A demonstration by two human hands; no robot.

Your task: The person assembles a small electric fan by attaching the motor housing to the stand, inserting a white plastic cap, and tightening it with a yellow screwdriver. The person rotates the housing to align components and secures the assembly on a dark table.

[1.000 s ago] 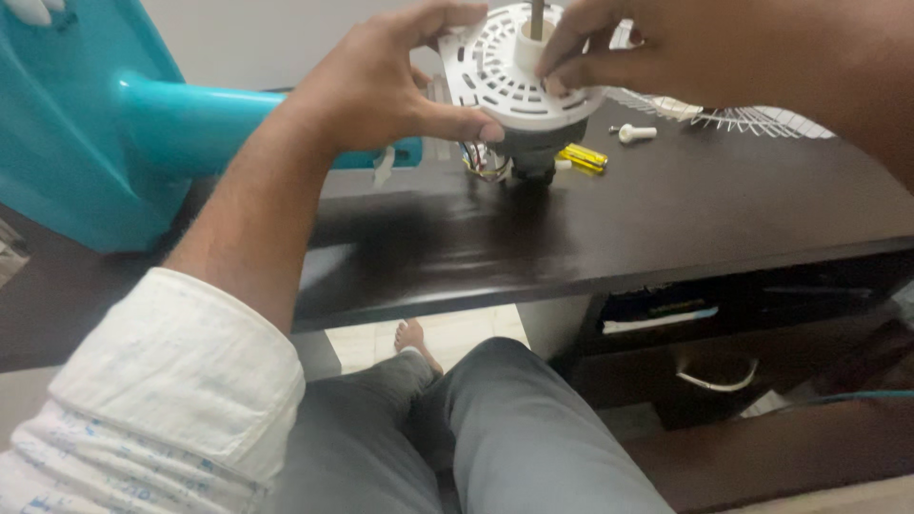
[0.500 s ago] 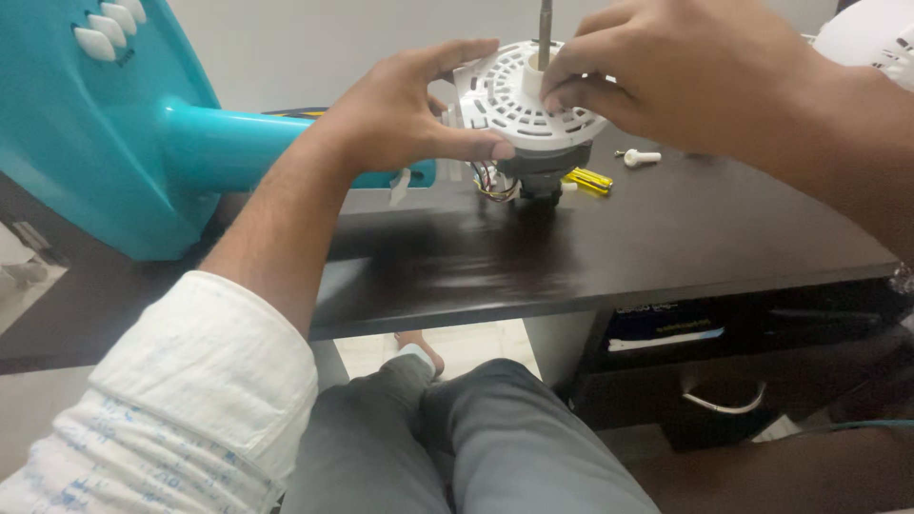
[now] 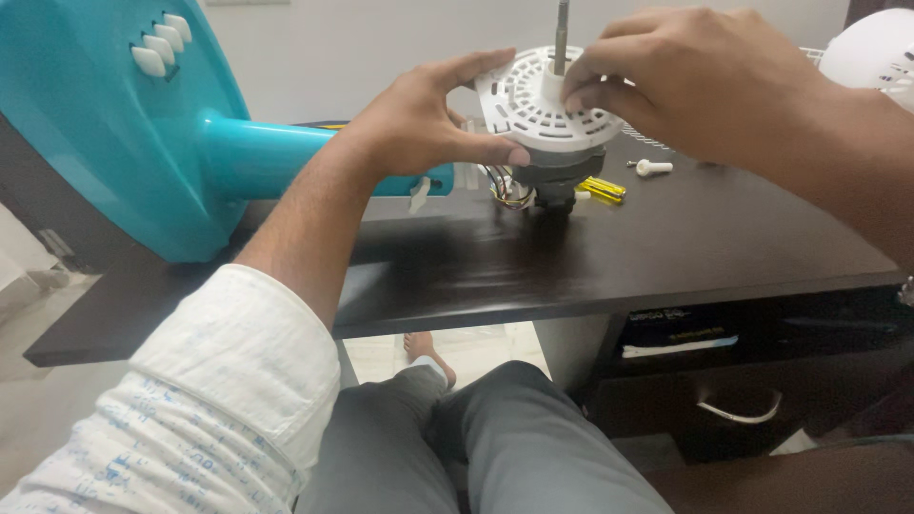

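Observation:
A fan motor with a round white slotted cover (image 3: 533,109) stands upright on the dark wooden table (image 3: 666,247), its metal shaft (image 3: 562,29) pointing up. My left hand (image 3: 428,114) grips the cover's left rim, thumb under the edge. My right hand (image 3: 685,81) rests on the top of the cover, fingertips pinched at the white hub around the shaft. Coloured wires (image 3: 509,190) hang out beneath the motor's dark body.
A teal fan stand (image 3: 143,133) with white push buttons lies on its side at the left, its neck reaching toward the motor. A yellow-handled screwdriver (image 3: 605,188) and a small white knob (image 3: 652,168) lie behind the motor. A white fan grille (image 3: 871,57) sits far right. Shelves with items are under the table.
The view has tilted, so the motor and both hands sit lower in the picture. The hands keep the same hold on the cover and hub.

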